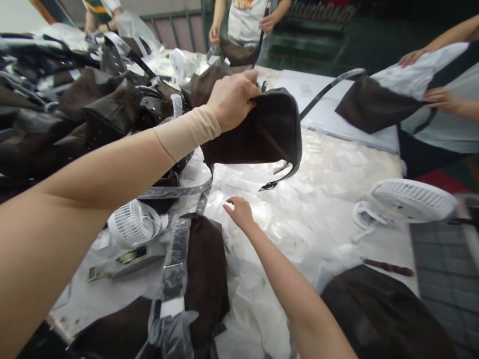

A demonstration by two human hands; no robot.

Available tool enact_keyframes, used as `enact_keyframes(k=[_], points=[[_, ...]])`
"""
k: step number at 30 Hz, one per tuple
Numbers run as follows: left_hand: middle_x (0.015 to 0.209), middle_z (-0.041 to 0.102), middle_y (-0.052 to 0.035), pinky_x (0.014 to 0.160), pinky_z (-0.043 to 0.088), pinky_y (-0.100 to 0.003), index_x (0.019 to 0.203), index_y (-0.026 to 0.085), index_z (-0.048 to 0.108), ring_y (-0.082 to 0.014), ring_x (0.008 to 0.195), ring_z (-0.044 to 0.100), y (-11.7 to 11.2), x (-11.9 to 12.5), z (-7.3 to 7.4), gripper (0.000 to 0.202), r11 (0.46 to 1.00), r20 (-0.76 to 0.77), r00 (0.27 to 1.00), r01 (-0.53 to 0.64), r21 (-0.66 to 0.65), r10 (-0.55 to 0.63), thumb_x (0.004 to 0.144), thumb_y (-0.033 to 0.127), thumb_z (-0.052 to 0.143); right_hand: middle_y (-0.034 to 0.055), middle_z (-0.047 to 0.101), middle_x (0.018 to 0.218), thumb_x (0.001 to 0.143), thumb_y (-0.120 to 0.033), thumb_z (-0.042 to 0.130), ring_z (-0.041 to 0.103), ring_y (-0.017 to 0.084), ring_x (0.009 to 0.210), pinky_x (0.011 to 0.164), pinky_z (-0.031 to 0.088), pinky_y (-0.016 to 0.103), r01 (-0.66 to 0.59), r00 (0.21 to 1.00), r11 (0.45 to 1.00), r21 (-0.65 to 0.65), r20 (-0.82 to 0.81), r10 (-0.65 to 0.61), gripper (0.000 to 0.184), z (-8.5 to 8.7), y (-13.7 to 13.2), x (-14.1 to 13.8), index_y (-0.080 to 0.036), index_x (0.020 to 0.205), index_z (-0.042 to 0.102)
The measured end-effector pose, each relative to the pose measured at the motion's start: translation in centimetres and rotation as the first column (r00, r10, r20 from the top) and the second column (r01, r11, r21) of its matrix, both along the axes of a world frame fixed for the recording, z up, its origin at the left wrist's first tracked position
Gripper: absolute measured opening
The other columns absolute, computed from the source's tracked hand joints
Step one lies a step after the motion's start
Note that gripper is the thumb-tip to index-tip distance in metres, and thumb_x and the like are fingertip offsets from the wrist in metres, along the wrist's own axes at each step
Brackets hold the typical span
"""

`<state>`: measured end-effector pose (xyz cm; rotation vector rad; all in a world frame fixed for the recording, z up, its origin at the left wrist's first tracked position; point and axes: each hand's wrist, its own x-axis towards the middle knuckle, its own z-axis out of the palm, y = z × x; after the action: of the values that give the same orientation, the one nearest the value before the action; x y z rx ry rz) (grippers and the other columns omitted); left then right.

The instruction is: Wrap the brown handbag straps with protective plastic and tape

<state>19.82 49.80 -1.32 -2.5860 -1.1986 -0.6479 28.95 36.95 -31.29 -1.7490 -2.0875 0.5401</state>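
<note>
Above the worktop: left grip clamped on the top edge of a dark brown suede bag, its glossy strap running off to the right.
Over the plastic sheeting: right grip apart, fingers spread, just beside a brown bag in clear plastic.
Left side: heaped brown bags.
Far right: a co-worker's hands on a bag half-wrapped in white.

Free path over plastic film beyond right hand; desk fan blocks far right.
</note>
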Motion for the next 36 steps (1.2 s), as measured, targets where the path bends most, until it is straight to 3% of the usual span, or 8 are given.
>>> enact_keyframes(k=[4,10,16,22,27,30,33,36], points=[[0.088,0.053,-0.002,0.069,0.035,-0.032,0.094,0.019,0.073,-0.0197,0.086,0.055,0.1,-0.3,0.6,0.02,1.0,-0.003,1.0,0.016,0.015,-0.016,0.082,0.021,0.057,0.0164,0.061,0.114,0.079,-0.038,0.067,0.055,0.028,0.105,0.088,0.041,0.039,0.197,0.98,0.98,-0.033,0.039,-0.196,0.045,-2.2,4.7,-5.2,-0.013,0.115,0.056],[0.084,0.052,-0.0019,0.071,0.037,-0.031,0.093,0.016,0.074,-0.0197,0.087,0.057,-0.7,-1.8,0.6,0.019,0.993,0.003,0.993,0.118,0.011,-0.119,0.083,0.02,0.057,0.005,0.067,0.083,0.08,-0.025,0.057,0.06,0.02,0.086,0.084,0.043,0.032,0.288,0.89,0.953,-0.093,-0.34,-0.302,0.009,-3.6,3.0,-3.6,-0.018,0.078,0.061],[0.097,0.06,-0.0027,0.071,0.038,-0.032,0.103,0.019,0.072,-0.021,0.088,0.057,-3.1,0.5,0.2,0.024,0.98,-0.165,0.973,0.139,-0.145,-0.162,0.082,0.022,0.062,0.0008,0.068,0.076,0.083,-0.038,0.059,0.063,0.018,0.078,0.08,0.045,0.033,0.455,0.516,0.89,-0.017,-0.81,-0.279,0.019,5.2,-7.7,0.6,-0.02,0.085,0.053],[0.096,0.068,-0.0076,0.084,0.04,-0.031,0.093,0.015,0.073,-0.0171,0.084,0.054,-7.4,7.7,-3.4,0.018,0.883,-0.147,0.939,0.226,-0.412,-0.309,0.077,0.015,0.066,-0.0048,0.056,0.059,0.08,-0.045,0.064,0.049,0.009,0.05,0.052,0.041,0.023,0.738,0.14,0.649,-0.186,-0.898,-0.416,0.031,12.8,-18.8,1.1,-0.016,0.089,0.061],[0.114,0.065,-0.0102,0.089,0.042,-0.03,0.107,0.016,0.07,-0.022,0.101,0.059,-15.0,9.0,-7.0,0.031,0.615,0.181,0.889,0.426,-0.664,-0.421,0.076,0.022,0.067,-0.0049,0.056,0.064,0.076,-0.048,0.068,0.034,0.004,0.043,0.04,0.033,0.02,0.797,-0.03,0.55,-0.249,-0.926,-0.375,0.035,15.5,-24.4,2.8,-0.015,0.087,0.063],[0.117,0.066,-0.0095,0.087,0.046,-0.032,0.121,0.019,0.063,-0.0218,0.102,0.061,-21.6,5.2,-7.8,0.043,0.231,0.594,0.749,0.659,-0.716,-0.295,0.087,0.044,0.054,-0.0056,0.055,0.062,0.073,-0.047,0.07,0.031,0.003,0.04,0.037,0.031,0.019,0.798,-0.045,0.554,-0.238,-0.94,-0.339,0.035,17.0,-27.0,3.9,-0.015,0.085,0.062],[0.099,0.072,-0.0085,0.078,0.05,-0.031,0.112,0.017,0.068,-0.0205,0.087,0.065,-29.1,0.0,-9.1,0.05,-0.126,0.701,0.708,0.691,-0.712,-0.083,0.071,0.046,0.073,-0.0051,0.057,0.062,0.072,-0.045,0.072,0.032,0.002,0.039,0.037,0.03,0.019,0.784,0.013,0.59,-0.194,-0.944,-0.329,0.035,17.8,-29.3,4.5,-0.014,0.084,0.064],[0.066,0.067,-0.0039,0.061,0.048,-0.027,0.084,0.011,0.072,-0.0138,0.059,0.059,-36.5,-4.3,-11.8,0.039,-0.089,0.64,0.738,0.667,-0.74,0.215,0.064,0.044,0.077,-0.0039,0.06,0.064,0.072,-0.046,0.073,0.04,0.004,0.041,0.041,0.035,0.019,0.729,0.055,0.657,-0.194,-0.94,-0.337,0.037,17.3,-31.8,3.5,-0.014,0.088,0.066]])
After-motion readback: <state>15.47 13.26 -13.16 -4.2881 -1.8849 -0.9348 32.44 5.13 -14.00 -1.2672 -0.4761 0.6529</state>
